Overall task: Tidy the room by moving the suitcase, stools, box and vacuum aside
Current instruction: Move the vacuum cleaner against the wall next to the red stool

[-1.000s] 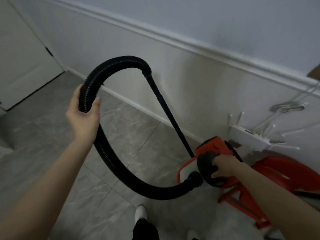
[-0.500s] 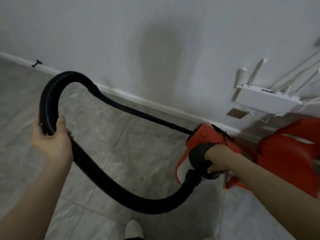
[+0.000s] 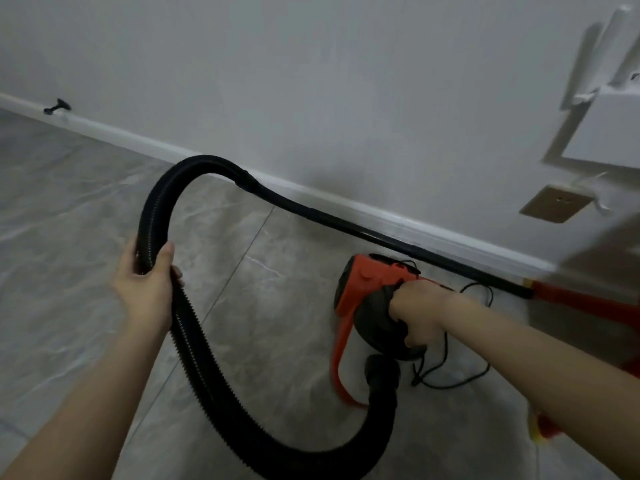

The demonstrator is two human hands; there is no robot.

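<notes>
A small orange and black vacuum (image 3: 363, 289) sits low over the grey tiled floor close to the wall. My right hand (image 3: 419, 311) grips its black top handle. My left hand (image 3: 147, 278) holds the ribbed black hose (image 3: 194, 344), which loops up from the vacuum's front and arcs over toward the wall. The rigid black tube (image 3: 363, 232) at the hose's end lies along the white skirting board (image 3: 415, 220). A thin black power cord (image 3: 460, 372) trails on the floor beside the vacuum.
A red stool (image 3: 595, 303) shows blurred at the right edge. A white router (image 3: 609, 133) with antennas hangs on the wall above a brown socket plate (image 3: 556, 204). A black door stop (image 3: 57, 107) juts from the skirting at far left.
The vacuum has come down nearer the floor and the wall. The rigid tube has dropped from steeply slanted to lying along the skirting. My view has swung closer to the wall.
</notes>
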